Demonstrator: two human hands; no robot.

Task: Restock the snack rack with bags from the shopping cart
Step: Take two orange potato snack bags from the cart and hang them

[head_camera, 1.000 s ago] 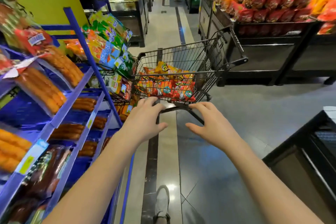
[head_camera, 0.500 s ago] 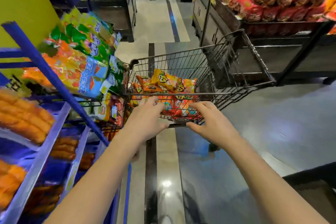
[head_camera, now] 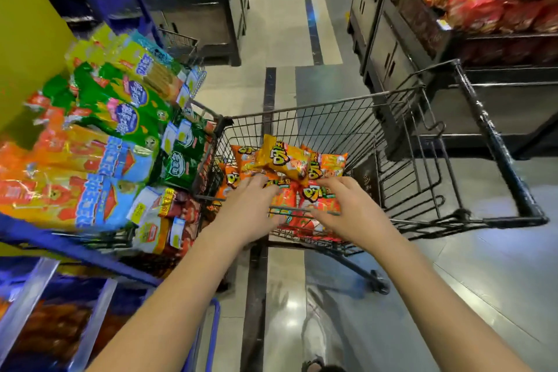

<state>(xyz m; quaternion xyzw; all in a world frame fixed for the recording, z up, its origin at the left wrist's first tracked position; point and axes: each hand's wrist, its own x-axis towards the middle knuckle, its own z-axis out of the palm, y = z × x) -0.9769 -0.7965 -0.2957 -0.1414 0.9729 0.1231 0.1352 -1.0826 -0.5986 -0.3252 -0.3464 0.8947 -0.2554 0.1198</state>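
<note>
Open aisle floor (head_camera: 483,281) far ahead & right of cart. Left: snack rack (head_camera: 60,243), blue frame, packs overhanging its edge; lower shelves too blurred to read. Far right: black display stand (head_camera: 401,48), cut off by frame edge. Centre: shopping cart (head_camera: 332,127), left wall just beside rack, contact unclear. Orange/red bags (head_camera: 283,157) piled at cart's near-left end. L hand (head_camera: 250,208) & R hand (head_camera: 353,208) inside cart, fingers spread wide, lying on top bags, nothing clasped.

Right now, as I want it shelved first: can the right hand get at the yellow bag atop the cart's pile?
Probably yes: the right hand reaches over the open-topped cart, and the yellow bag lies uppermost just beyond it, uncovered.
</note>
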